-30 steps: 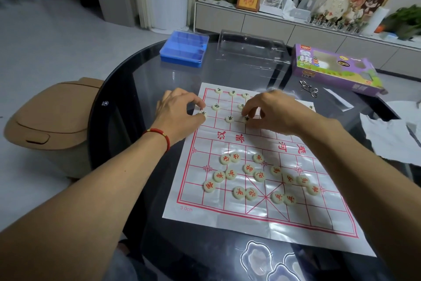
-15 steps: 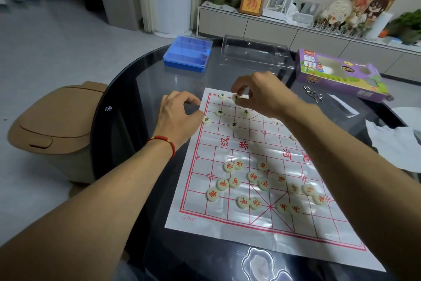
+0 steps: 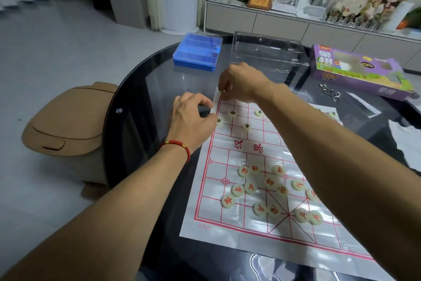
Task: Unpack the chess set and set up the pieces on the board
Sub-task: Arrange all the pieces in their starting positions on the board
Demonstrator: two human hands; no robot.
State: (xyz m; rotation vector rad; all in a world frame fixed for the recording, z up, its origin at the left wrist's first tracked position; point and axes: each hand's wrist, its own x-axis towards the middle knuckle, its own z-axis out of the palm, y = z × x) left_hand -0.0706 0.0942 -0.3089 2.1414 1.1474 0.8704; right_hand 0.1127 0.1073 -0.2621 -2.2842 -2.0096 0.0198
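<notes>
Pinching, apparently, a piece at the board corner, right hand.

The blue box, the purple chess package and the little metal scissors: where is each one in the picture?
blue box (image 3: 197, 52): head view, on the middle of its lid.
purple chess package (image 3: 360, 69): head view, on its front face.
metal scissors (image 3: 330, 94): head view, on the blades near the pivot.

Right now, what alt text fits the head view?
A person's right hand pinches a black-marked piece at the far-left corner of a paper xiangqi board while the left hand touches another piece on its left edge. Red-marked pieces lie scattered nearer.
</notes>
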